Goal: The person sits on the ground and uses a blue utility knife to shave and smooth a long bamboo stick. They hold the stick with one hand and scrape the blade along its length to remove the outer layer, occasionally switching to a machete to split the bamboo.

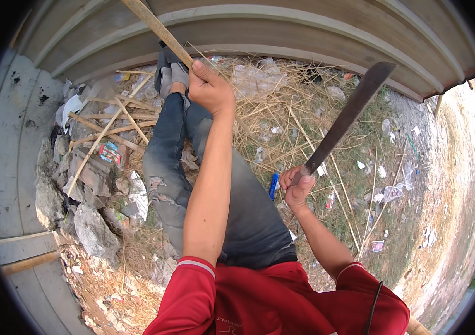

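In the head view, the left grip (210, 94) is clenched around a stick (156, 27), over the far part of the jeans (243, 195); the stick slants up and left from there, past the jeans. The right grip (298, 188) grasps the handle of a machete (352, 114) to the right of the jeans, the dark blade slanting up and away from them. A blue object (274, 185) shows between the jeans and the right grip; whether it touches the fingers cannot be told. Left of the jeans, crossed sticks (105, 133) lie beside grey rocks (97, 233). Right of the jeans, straw (282, 100) and litter (394, 192) are scattered. Beyond the jeans stands a ribbed wall (282, 33)
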Available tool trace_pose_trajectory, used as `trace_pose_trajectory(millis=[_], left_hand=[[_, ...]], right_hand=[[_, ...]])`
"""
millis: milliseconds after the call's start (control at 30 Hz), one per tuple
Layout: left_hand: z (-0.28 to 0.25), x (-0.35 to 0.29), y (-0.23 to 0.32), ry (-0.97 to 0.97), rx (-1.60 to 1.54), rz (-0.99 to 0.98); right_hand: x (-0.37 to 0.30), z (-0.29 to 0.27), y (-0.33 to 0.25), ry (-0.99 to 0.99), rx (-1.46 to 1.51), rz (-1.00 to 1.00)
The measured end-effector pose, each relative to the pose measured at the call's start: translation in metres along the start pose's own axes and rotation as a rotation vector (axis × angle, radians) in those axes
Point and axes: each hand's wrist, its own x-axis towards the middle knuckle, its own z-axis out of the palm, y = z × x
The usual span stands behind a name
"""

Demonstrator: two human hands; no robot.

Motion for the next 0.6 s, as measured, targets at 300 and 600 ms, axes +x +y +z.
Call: trace_pose_trajectory(millis=[300,600], left_hand=[[-0.037,0.011,-0.014,0.012,-0.103,-0.075],[-0.044,0.001,0.051,-0.155,-0.331,-0.133]], right_hand=[[-0.037,-0.033,0.041,0.202,-0.318,0.838],[0.023,0.001,-0.06,0.176,-0.24,0.401]])
